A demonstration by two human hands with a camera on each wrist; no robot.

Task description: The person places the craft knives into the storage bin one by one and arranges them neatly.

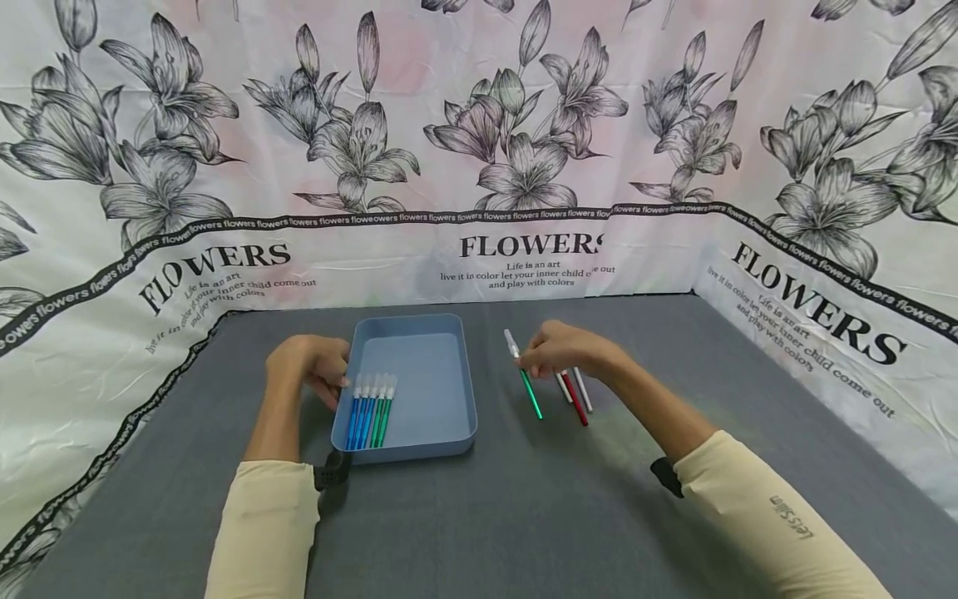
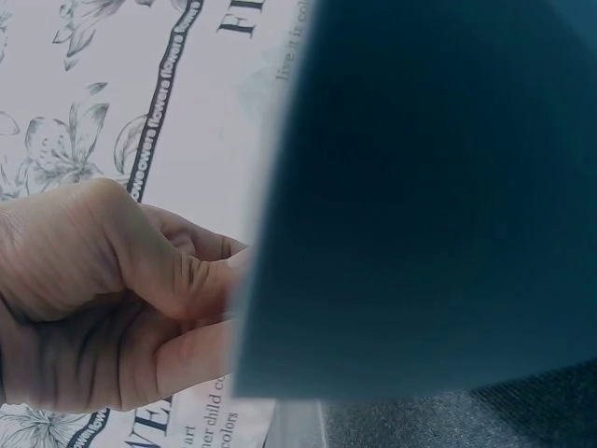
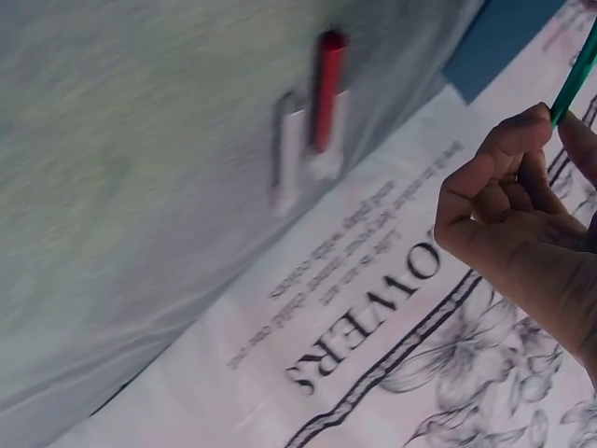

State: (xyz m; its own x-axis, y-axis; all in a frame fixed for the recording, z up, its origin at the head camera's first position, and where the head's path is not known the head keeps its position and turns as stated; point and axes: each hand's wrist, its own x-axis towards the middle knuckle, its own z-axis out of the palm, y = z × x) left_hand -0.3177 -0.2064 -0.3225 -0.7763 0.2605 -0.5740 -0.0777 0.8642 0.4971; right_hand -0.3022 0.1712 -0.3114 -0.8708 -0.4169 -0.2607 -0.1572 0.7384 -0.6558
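A shallow blue-grey tray (image 1: 434, 378) lies on the table. My left hand (image 1: 318, 364) pinches its left wall between thumb and fingers; the left wrist view shows the tray wall (image 2: 420, 215) up close. Several slim blue and green pen-like tools (image 1: 371, 416) with clear caps lie side by side in the tray's near-left corner. Right of the tray, my right hand (image 1: 565, 348) pinches a green pen-like tool (image 1: 530, 394) with a clear cap, held tilted. Beneath that hand lie a red tool (image 1: 575, 402) and silver or white ones (image 3: 289, 149), partly hidden in the head view.
A dark grey cloth (image 1: 479, 532) covers the table. White flower-printed sheeting (image 1: 524, 166) rises behind it and along both sides. A dark strap or device (image 1: 666, 477) sits at the right wrist, and another (image 1: 332, 471) at the left.
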